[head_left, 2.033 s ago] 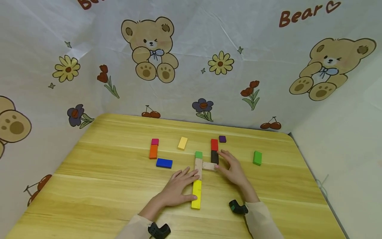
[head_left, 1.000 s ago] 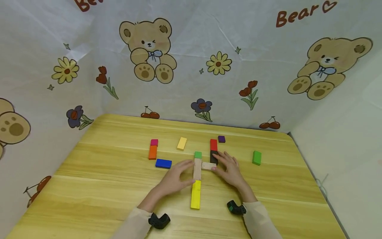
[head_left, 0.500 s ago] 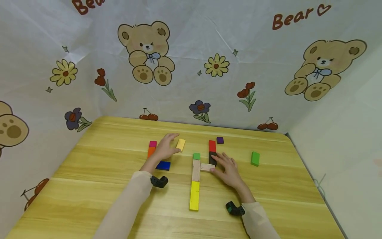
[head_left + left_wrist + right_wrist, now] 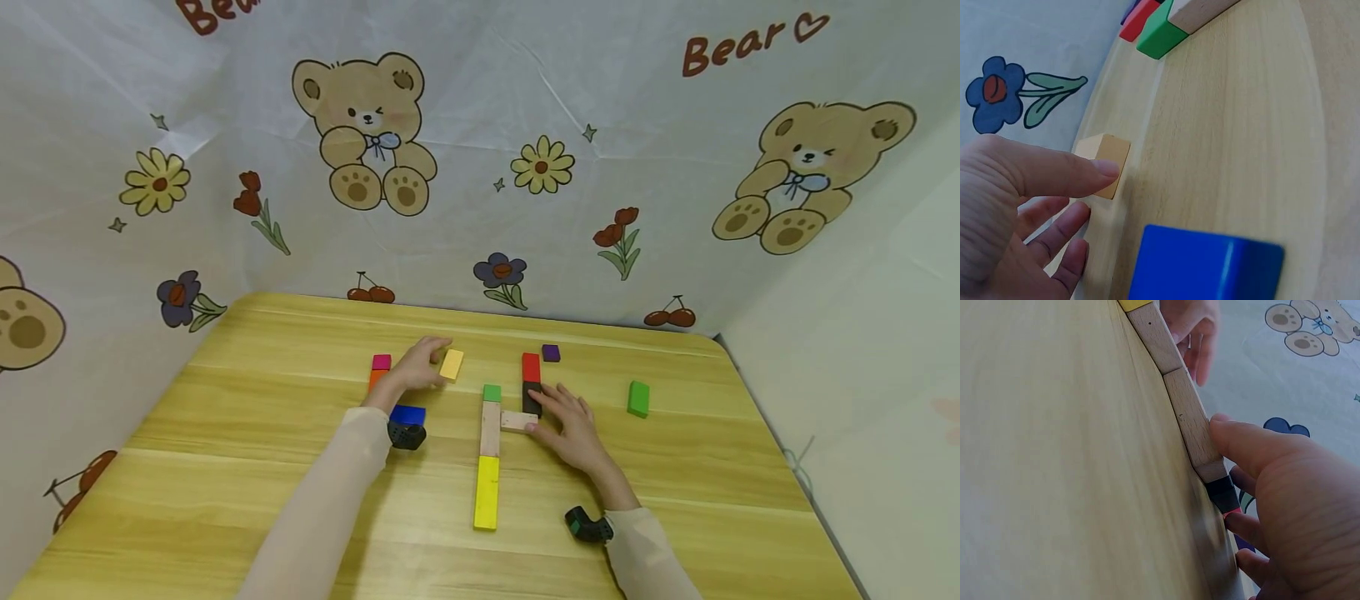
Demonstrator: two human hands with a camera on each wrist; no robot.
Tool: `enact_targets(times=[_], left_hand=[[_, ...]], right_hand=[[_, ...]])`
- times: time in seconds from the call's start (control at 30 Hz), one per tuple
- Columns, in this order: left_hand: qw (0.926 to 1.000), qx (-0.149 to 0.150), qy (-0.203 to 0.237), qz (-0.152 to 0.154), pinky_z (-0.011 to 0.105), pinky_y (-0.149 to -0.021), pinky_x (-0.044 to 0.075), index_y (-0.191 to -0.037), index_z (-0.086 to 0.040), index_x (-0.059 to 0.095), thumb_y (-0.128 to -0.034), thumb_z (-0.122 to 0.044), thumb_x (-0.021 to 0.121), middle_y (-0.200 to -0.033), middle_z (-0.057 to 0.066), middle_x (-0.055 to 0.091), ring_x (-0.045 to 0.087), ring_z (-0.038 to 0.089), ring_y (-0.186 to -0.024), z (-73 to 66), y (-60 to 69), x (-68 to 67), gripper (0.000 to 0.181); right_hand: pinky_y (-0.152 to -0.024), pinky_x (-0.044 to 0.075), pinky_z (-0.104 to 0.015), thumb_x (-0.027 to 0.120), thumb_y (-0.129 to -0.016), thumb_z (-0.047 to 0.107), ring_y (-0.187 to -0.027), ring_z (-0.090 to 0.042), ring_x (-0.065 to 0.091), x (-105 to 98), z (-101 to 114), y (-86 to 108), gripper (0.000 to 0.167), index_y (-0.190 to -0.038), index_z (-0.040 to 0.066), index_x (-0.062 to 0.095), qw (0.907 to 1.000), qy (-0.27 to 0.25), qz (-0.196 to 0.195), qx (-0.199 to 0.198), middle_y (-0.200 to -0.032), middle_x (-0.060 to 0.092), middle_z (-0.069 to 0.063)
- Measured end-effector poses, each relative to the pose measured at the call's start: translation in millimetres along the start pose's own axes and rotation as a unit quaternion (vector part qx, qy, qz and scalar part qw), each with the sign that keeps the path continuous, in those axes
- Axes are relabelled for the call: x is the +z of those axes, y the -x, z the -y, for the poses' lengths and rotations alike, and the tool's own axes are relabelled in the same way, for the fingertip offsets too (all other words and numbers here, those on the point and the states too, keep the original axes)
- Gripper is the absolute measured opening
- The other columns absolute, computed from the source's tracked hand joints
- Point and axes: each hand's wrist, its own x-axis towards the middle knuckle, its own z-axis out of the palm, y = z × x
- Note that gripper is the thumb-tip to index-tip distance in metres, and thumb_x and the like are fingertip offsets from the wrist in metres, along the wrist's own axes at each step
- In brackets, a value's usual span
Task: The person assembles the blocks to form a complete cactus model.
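Observation:
In the head view my left hand reaches over the far left of the table at a pale yellow block. Its thumb overlaps that block in the left wrist view, with the other fingers loosely bent. Contact on the block's far end is hidden. My right hand rests with relaxed fingers on a black block, its thumb at the end of a short plain wooden block. This joins a column made of a small green block, a plain wooden block and a yellow one.
A red block adjoins the black one, a purple cube beside it. At left lie a pink cube, an orange block partly covered by my arm, and a blue block. A green block lies right.
My left hand has left the plain wooden and yellow column and moved away and left to the pale yellow block. My right hand stays by the black block, its fingertips slightly further over it.

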Motion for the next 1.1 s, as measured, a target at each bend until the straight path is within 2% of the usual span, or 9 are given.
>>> enact_targets(times=[0.33, 0.43, 0.47, 0.57, 0.67, 0.7, 0.8, 0.93, 1.1], left_hand=[[0.9998, -0.013, 0.01, 0.01, 0.038, -0.089, 0.051, -0.146, -0.004, 0.043, -0.0781, 0.008, 0.073, -0.144, 0.014, 0.045, 0.048, 0.032, -0.119, 5.6, -4.1, 1.6, 0.075], [0.9998, -0.007, 0.018, 0.011, 0.038, -0.088, 0.051, -0.145, -0.004, 0.046, -0.0773, 0.007, 0.074, -0.14, 0.014, 0.048, 0.049, 0.031, -0.116, 9.7, -6.4, 1.1, 0.074], [0.9998, 0.008, 0.019, 0.007, 0.035, -0.085, 0.051, -0.143, -0.004, 0.048, -0.0764, 0.006, 0.075, -0.136, 0.013, 0.05, 0.05, 0.029, -0.111, 11.7, -6.6, 0.9, 0.072], [0.9996, 0.017, 0.02, 0.003, 0.033, -0.083, 0.05, -0.141, -0.003, 0.05, -0.0762, 0.004, 0.075, -0.129, 0.013, 0.053, 0.05, 0.027, -0.107, 14.8, -7.0, 0.1, 0.07], [0.9997, 0.006, 0.024, -0.005, 0.034, -0.085, 0.05, -0.141, -0.003, 0.05, -0.0774, 0.004, 0.074, -0.126, 0.015, 0.056, 0.052, 0.028, -0.107, 13.0, -5.4, 0.2, 0.069], [0.9995, -0.012, 0.027, -0.007, 0.035, -0.088, 0.05, -0.142, -0.002, 0.049, -0.0784, 0.005, 0.074, -0.126, 0.016, 0.057, 0.053, 0.029, -0.11, 11.0, -5.0, 0.5, 0.069], [0.9989, -0.026, 0.033, -0.021, 0.033, -0.085, 0.05, -0.142, -0.001, 0.05, -0.0789, 0.005, 0.074, -0.12, 0.017, 0.06, 0.056, 0.029, -0.108, 7.9, -3.4, 0.9, 0.068], [0.998, -0.03, 0.044, -0.035, 0.029, -0.078, 0.048, -0.139, 0.0, 0.052, -0.0783, 0.002, 0.077, -0.106, 0.015, 0.063, 0.058, 0.025, -0.097, 7.0, -3.6, 2.4, 0.066], [0.9952, -0.031, 0.075, -0.055, 0.03, -0.081, 0.05, -0.136, -0.001, 0.055, -0.0781, -0.001, 0.079, -0.1, 0.012, 0.064, 0.058, 0.022, -0.093, -1.6, -7.6, 8.9, 0.063]], right_hand=[[-0.113, 0.007, -0.069, 0.073, -0.087, 0.031, -0.145, -0.045, 0.025, 1, -1, 0.1, 0.058, -0.14, 0.014, 0.055, 0.9999, 0.003, 0.007, 0.008, -0.151, 0.043, -0.018], [-0.112, 0.007, -0.069, 0.073, -0.087, 0.031, -0.145, -0.045, 0.025, 1, 0, -0.1, 0.058, -0.14, 0.014, 0.056, 1.0, 0.003, 0.007, 0.007, -0.151, 0.043, -0.019], [-0.112, 0.007, -0.069, 0.073, -0.087, 0.031, -0.145, -0.045, 0.025, 1, 0, -0.1, 0.058, -0.14, 0.014, 0.056, 1.0, 0.002, 0.006, 0.007, -0.151, 0.043, -0.019], [-0.112, 0.007, -0.069, 0.072, -0.087, 0.031, -0.145, -0.045, 0.025, 1, -1, -0.3, 0.058, -0.14, 0.014, 0.056, 1.0, 0.004, 0.006, 0.007, -0.151, 0.043, -0.018], [-0.112, 0.007, -0.069, 0.072, -0.087, 0.031, -0.145, -0.045, 0.025, 1, -1, -0.1, 0.058, -0.139, 0.014, 0.056, 1.0, 0.005, 0.005, 0.007, -0.151, 0.043, -0.018], [-0.112, 0.007, -0.069, 0.073, -0.087, 0.031, -0.145, -0.045, 0.025, 1, -1, 0.0, 0.058, -0.139, 0.014, 0.056, 1.0, 0.005, 0.004, 0.006, -0.151, 0.044, -0.018], [-0.112, 0.007, -0.069, 0.073, -0.086, 0.032, -0.145, -0.045, 0.026, 0, -1, 0.2, 0.058, -0.139, 0.014, 0.056, 1.0, 0.004, 0.004, 0.006, -0.15, 0.044, -0.018], [-0.112, 0.007, -0.069, 0.073, -0.086, 0.032, -0.145, -0.045, 0.025, 1, -2, 0.3, 0.058, -0.139, 0.014, 0.056, 1.0, 0.004, 0.003, 0.006, -0.15, 0.044, -0.018], [-0.112, 0.007, -0.069, 0.073, -0.086, 0.032, -0.145, -0.045, 0.026, 1, -3, 0.7, 0.058, -0.139, 0.015, 0.056, 1.0, 0.005, 0.003, 0.007, -0.15, 0.044, -0.018]])
